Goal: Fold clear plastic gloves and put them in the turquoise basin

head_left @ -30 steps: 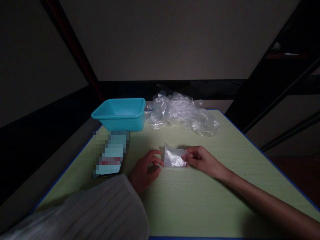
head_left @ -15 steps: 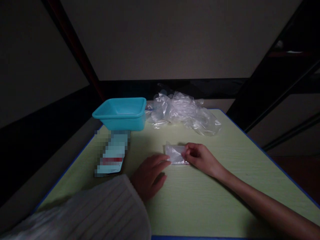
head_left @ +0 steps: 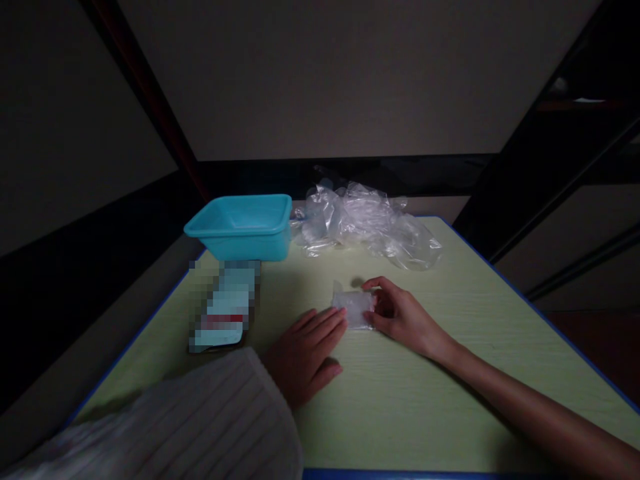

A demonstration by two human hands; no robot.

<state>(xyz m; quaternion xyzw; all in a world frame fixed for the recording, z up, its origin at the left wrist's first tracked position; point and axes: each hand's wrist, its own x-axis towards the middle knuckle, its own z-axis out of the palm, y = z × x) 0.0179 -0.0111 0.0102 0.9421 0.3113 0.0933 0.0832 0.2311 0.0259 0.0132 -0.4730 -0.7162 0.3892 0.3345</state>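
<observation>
A small, flat piece of clear plastic, folded like a bag [head_left: 356,308], lies on the table between my hands. My left hand [head_left: 307,357] rests palm down at its left end, fingers stretched out and the fingertips on the plastic. At the right end, my right hand [head_left: 400,313] curls round the edge, thumb low and index finger raised at the far corner. Its other fingers are partly hidden behind the thumb, against the plastic.
A turquoise plastic basin [head_left: 240,233] stands at the back left of the pale table [head_left: 425,400]. Beside it is a heap of crumpled clear plastic bags [head_left: 365,223]. A blurred-out phone-like object [head_left: 225,307] lies in front of the basin. A wall rises behind.
My left fingers have come down and reached a little further onto the plastic. My right index finger has lifted away from the thumb, widening the earlier pinch. The folded plastic looks flatter.
</observation>
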